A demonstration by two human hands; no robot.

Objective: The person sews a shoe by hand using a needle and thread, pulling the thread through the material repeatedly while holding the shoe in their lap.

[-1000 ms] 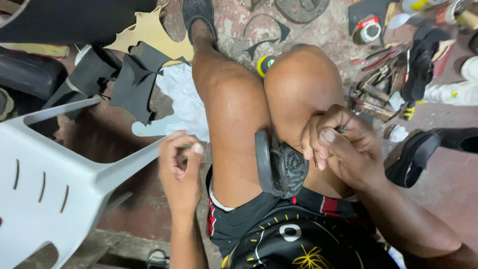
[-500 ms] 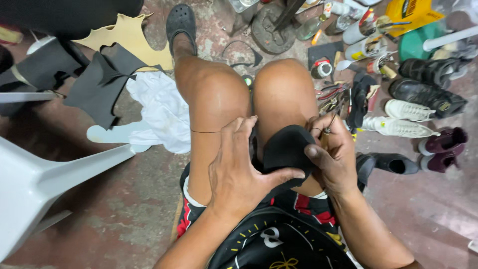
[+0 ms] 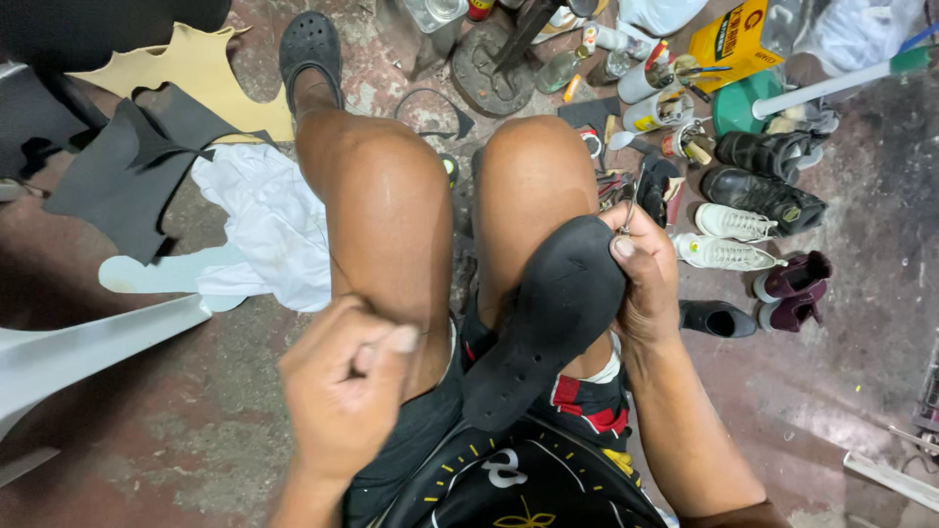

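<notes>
I sit with both bare knees raised. My right hand (image 3: 648,284) grips a black shoe (image 3: 548,323), sole up, which rests on my right thigh (image 3: 533,186); the thumb presses on the toe end of the sole. My left hand (image 3: 342,391) is closed in a fist beside my left thigh (image 3: 381,215), just left of the shoe's heel end and not touching it. Whether anything is pinched inside the fist is hidden. My left foot wears a black clog (image 3: 311,44) on the floor ahead.
Black and tan leather pieces (image 3: 137,166) and a white cloth (image 3: 269,230) lie to the left. A white plastic chair (image 3: 88,347) stands at the near left. Several shoes (image 3: 758,196), cans, bottles and hand tools (image 3: 665,108) crowd the right. An iron shoe stand (image 3: 494,64) stands ahead.
My left hand has let go of the shoe, pulled back toward me and closed into a fist. My right hand has turned the shoe so its sole faces up.
</notes>
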